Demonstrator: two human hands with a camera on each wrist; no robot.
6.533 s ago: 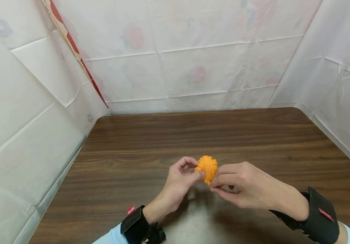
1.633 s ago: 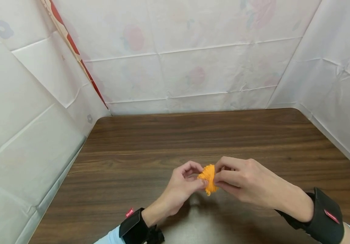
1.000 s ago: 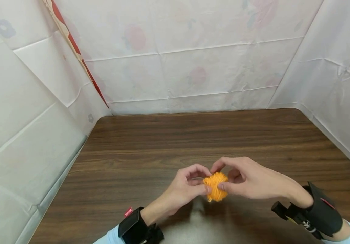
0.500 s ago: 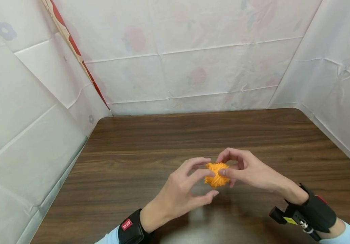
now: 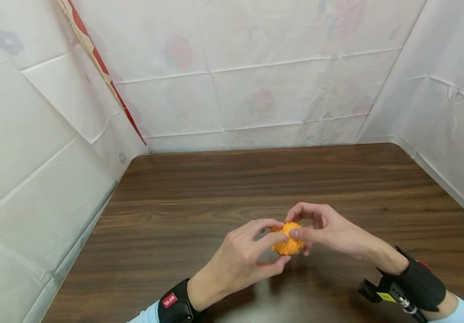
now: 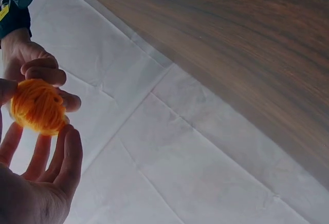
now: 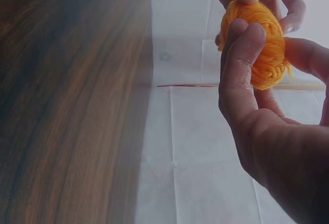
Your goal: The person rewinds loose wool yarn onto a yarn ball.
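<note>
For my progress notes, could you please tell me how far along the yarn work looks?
Done: the small orange yarn ball looks fully wound, no loose tail showing. In hand: right hand pinches it above the brown wooden table; left hand fingertips touch it. Left: setting it down.

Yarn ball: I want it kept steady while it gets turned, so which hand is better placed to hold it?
Probably the right hand: its thumb and fingers pinch the yarn ball in a firm grip above the table. The left hand has straighter fingers only touching the ball, so it looks freer to do the turning.
</note>
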